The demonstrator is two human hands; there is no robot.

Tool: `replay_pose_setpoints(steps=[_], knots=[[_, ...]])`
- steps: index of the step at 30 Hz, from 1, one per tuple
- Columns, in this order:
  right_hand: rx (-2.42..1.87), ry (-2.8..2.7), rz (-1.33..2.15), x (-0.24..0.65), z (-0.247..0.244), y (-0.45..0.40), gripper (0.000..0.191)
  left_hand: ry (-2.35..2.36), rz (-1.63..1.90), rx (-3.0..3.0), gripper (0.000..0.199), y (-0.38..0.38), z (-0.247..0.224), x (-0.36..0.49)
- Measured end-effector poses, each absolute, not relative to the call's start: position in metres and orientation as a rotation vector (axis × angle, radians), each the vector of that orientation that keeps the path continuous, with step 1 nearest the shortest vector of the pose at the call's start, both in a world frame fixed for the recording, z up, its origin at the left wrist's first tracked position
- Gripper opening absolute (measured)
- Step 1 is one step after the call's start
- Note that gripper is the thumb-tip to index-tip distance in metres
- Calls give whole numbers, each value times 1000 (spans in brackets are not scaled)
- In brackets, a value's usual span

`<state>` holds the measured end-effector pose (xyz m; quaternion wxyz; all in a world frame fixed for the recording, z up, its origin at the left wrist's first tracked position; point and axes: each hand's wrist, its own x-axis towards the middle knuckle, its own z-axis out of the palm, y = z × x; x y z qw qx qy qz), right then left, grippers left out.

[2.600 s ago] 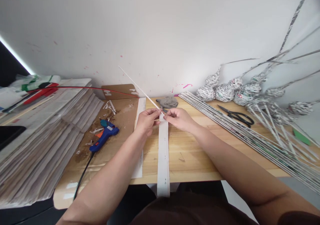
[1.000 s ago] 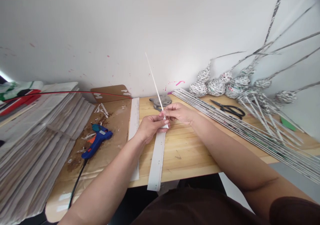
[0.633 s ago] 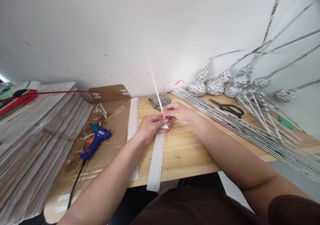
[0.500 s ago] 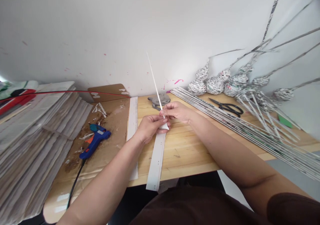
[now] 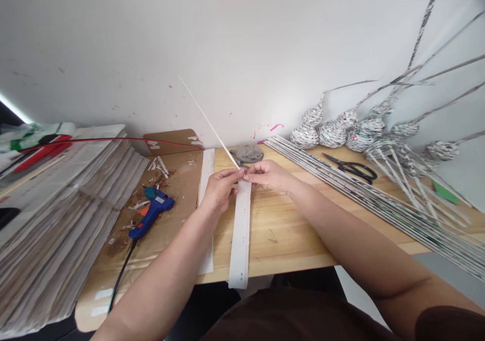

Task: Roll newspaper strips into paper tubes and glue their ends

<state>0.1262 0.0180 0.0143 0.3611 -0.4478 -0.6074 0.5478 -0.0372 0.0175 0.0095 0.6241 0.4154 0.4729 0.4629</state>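
1. Left hand (image 5: pixel 220 188) has a thin white stick (image 5: pixel 226 150) pinched, tilting up-left.
2. Right hand (image 5: pixel 271 177) pinches just beside it, at the top of a long white paper strip (image 5: pixel 240 240).
3. Strip pokes past the pale wooden surface (image 5: pixel 290 230).

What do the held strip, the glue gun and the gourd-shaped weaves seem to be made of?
Paper strip: likely paper, matte white, by its small dark marks and ragged edge. Glue gun: probably plastic, given its smooth, moulded blue body. Gourd-shaped weaves: apparently rolled newspaper, matte, from the speckled strands.
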Motion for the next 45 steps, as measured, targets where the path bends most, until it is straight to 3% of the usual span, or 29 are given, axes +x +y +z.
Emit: replay_pose_setpoints(steps=[21, 25, 30, 38, 42, 45], knots=[[-1291, -2179, 473, 113, 13, 8, 29, 1019, 1057, 764, 10, 23, 7, -38], [-1287, -2268, 521, 120, 19, 9, 27, 1007, 1051, 760, 9, 24, 5, -38], [-1430, -2303, 835, 144, 21, 19, 25, 930, 1093, 716, 4, 24, 7, -40], [-1717, -2078, 47, 123, 7, 79, 50, 849, 984, 750, 7, 19, 11, -38], [-1819, -2211, 58, 109, -2, 102, 30, 852, 952, 770, 8, 17, 12, -36], [-1843, -2189, 52, 105, -4, 110, 32, 838, 954, 785, 7, 16, 12, -36]])
